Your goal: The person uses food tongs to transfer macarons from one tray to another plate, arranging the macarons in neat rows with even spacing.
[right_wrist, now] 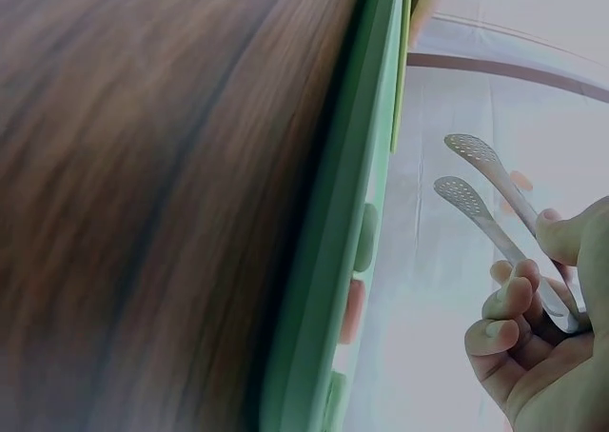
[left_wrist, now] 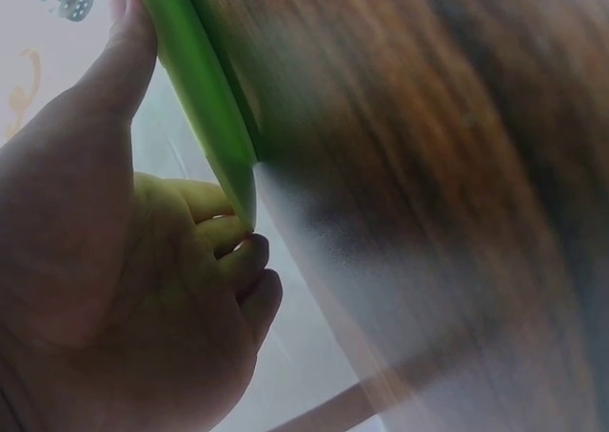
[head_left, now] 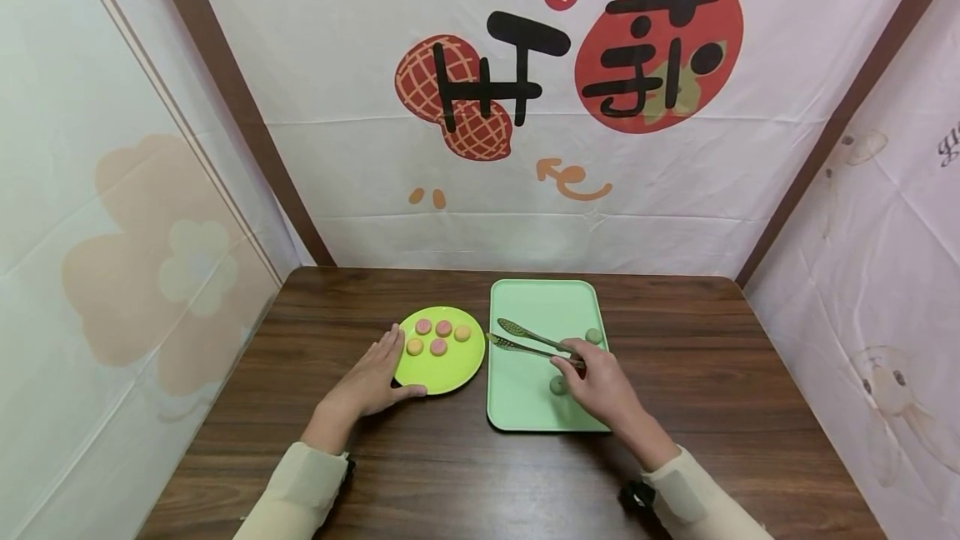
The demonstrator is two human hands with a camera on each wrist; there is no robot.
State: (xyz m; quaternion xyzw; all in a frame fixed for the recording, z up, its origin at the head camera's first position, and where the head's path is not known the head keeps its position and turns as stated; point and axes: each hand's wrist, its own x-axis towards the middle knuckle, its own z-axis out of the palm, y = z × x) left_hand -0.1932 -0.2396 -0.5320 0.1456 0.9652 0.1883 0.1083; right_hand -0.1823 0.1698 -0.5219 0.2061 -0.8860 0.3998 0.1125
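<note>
My right hand (head_left: 606, 382) grips metal tongs (head_left: 528, 347) over the green tray (head_left: 525, 407). The tong arms stand apart, with nothing between their tips. Two green macarons (head_left: 594, 336) show on the tray, one beyond the hand and one nearer. In the right wrist view a pinkish macaron (right_wrist: 352, 310) also sits on the tray, hidden in the head view. My left hand (head_left: 371, 377) rests against the left side of the yellow-green plate (head_left: 438, 377), fingers extended along the rim and thumb at its near edge. Three pink macarons (head_left: 438, 347) and two yellow ones (head_left: 462, 333) lie on the plate.
Plate and tray stand side by side on a dark wooden table (head_left: 442, 473), close to each other. Behind the table hangs a white printed cloth (head_left: 360, 182), with more cloth at both sides.
</note>
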